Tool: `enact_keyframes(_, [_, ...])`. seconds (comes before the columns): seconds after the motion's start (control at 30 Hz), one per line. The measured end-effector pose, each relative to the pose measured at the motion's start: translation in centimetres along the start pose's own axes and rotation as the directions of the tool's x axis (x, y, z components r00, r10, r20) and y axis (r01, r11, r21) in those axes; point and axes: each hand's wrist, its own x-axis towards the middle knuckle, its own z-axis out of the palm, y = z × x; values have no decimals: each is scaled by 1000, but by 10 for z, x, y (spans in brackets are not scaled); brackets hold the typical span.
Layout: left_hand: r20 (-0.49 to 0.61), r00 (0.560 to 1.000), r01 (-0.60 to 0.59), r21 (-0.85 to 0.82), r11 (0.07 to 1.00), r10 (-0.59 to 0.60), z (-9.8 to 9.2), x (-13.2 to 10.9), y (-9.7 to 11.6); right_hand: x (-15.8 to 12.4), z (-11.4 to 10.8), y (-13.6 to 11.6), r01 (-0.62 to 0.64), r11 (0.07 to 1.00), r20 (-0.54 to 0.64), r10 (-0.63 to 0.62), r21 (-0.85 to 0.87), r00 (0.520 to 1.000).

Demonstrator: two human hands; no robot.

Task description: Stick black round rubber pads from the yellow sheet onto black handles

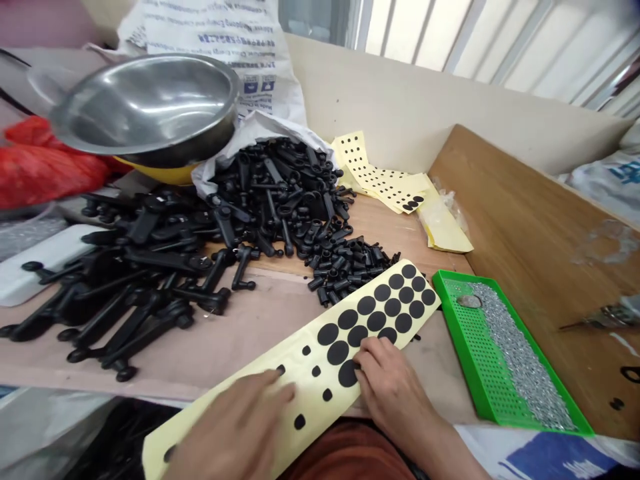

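From the head view, the left hand lies open and low over the near end of a yellow backing sheet of black round stickers, its fingertips next to a small dot. The right hand is curled more narrowly at the sheet's edge, its fingers touching or just beside a large dot; whether they have hold of that dot, I cannot tell. The sheet lies slanted across the front edge of the bench, with large dots toward its far end and small dots nearer the person. Just beyond it, black plastic lever handles lie heaped, and a mound of smaller black parts spills from a white sack. A steel bowl sits tilted on a yellow bowl behind the heap. To the right, a green perforated tray holds a drift of small silver screws, and another dotted yellow sheet lies crumpled by the wall.
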Motion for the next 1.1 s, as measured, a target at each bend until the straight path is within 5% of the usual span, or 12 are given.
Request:
enact_keyframes(0.1, [99, 984, -159, 125, 979, 147, 37, 29, 32, -1, 9, -4, 19, 998, -45, -21, -52, 999])
enact_keyframes(0.27, [191, 977, -137, 205, 969, 97, 63, 45, 47, -1, -1, -6, 7, 996, -10, -6, 85, 1000])
enact_keyframes(0.37, [136, 980, -174, 227, 958, 146, 66, 41, 42, 0, -5, -6, -6, 987, -3, 6, 158, 1000])
enact_keyframes(0.6, [-22, 984, -169, 246, 955, 179, 72, 39, 38, 3, 4, -3, -43, 999, 11, 43, -17, 999])
enact_keyframes(0.8, [-89, 962, -226, 274, 935, 258, 81, 36, 35, 4, -4, -12, -69, 970, 81, 52, 232, 995])
enact_keyframes(0.93, [-202, 936, -228, 272, 935, 287, 86, 34, 28, 3, 1, -5, 13, 974, 80, -32, 228, 996])
enact_keyframes(1.03, [-154, 949, -248, 177, 952, 276, 71, 38, 6, 3, 8, 10, 66, 974, 122, -95, 219, 988])
enact_keyframes(1.1, [-136, 974, -156, 184, 970, 182, 49, 44, -18, 2, 11, 19, 18, 956, 160, -68, 292, 985])
